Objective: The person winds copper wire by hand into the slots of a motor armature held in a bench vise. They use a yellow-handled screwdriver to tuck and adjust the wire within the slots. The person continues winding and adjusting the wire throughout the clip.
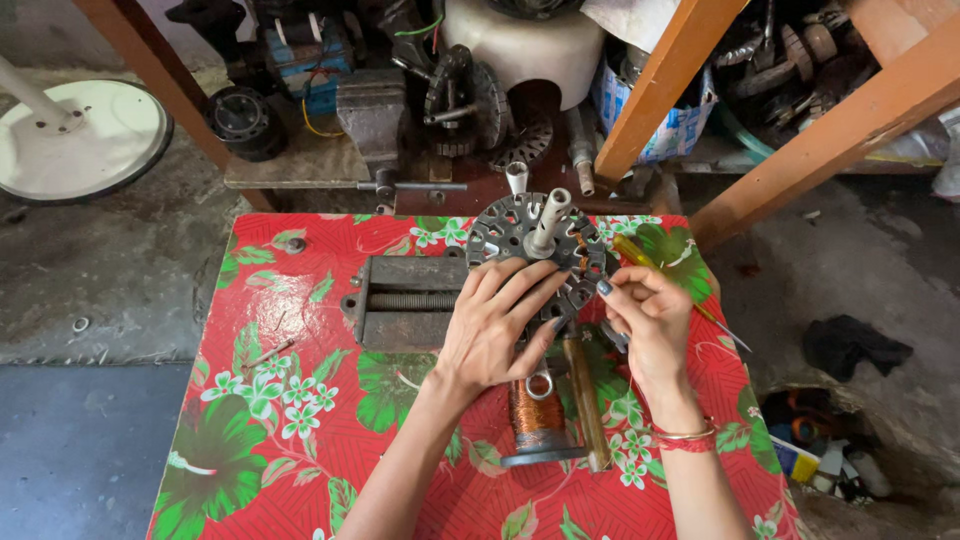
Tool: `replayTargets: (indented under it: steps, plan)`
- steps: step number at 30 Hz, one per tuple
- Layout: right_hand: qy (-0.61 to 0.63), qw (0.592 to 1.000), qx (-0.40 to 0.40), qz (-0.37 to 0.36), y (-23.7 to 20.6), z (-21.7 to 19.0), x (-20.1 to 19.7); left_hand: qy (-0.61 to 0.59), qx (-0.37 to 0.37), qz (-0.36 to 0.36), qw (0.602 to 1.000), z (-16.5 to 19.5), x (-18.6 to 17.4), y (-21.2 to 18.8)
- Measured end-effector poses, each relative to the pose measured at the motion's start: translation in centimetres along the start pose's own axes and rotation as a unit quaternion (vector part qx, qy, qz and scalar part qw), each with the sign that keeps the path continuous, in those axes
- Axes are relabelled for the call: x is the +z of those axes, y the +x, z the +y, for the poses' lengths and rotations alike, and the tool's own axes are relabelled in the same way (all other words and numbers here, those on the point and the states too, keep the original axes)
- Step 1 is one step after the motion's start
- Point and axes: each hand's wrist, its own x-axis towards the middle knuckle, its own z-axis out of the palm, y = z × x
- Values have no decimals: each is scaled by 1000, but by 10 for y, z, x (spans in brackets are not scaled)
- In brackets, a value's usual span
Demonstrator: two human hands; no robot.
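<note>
Head view: you're at a small table (pixel 300 440) with a red floral cloth, a grey bench vise (pixel 405 300) bolted flat at its middle. Slotted round stator core (pixel 530 240) sits at the vise's right end, near the table's far edge, pale shaft (pixel 550 220) pointing up. Your left hand (pixel 495 325) lies spread over the core's near rim, fingers pressing down, not clenched. Your right hand (pixel 650 320) is pinched shut at the core's right edge on something fine, probably wire; too thin to confirm. Judgement: keep the left palm as the brace so the core can't rotate, hold tension low and steady from the right, seat each turn fully in its slot before moving on, and keep the wire off slot corners. Copper wire spool (pixel 538 415) stands just below your hands, a brass-coloured rod (pixel 585 400) beside it, so feed is close. Yellow-handled screwdriver (pixel 640 255) lies right of the core. Containers: a printed bag (pixel 675 125) under the wooden bench frame (pixel 660 90) holds metal parts, contents unclear; a white tub (pixel 525 45) sits further left, inside not visible.
</note>
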Motion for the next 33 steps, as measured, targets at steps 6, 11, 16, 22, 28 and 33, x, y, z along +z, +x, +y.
replayTargets:
  steps: [6, 11, 16, 22, 28, 33]
  plan:
    - [169, 968, 173, -73, 15, 19, -25, -1, 2, 5, 1000, 0, 1, 1]
    - [75, 980, 176, -57, 20, 30, -33, 3, 2, 1, 1000, -1, 0, 1]
    - [-83, 979, 157, -95, 15, 46, -24, 0, 0, -1, 1000, -1, 0, 1]
    - [-145, 983, 84, -78, 7, 43, 0, 20, 14, -4, 1000, -2, 2, 0]
    - [-400, 914, -30, -58, -12, 2, 23, 20, 9, 0, 1000, -2, 4, 0]
    - [-449, 855, -240, -104, -17, -15, 35, 21, 8, 5, 1000, -2, 5, -1]
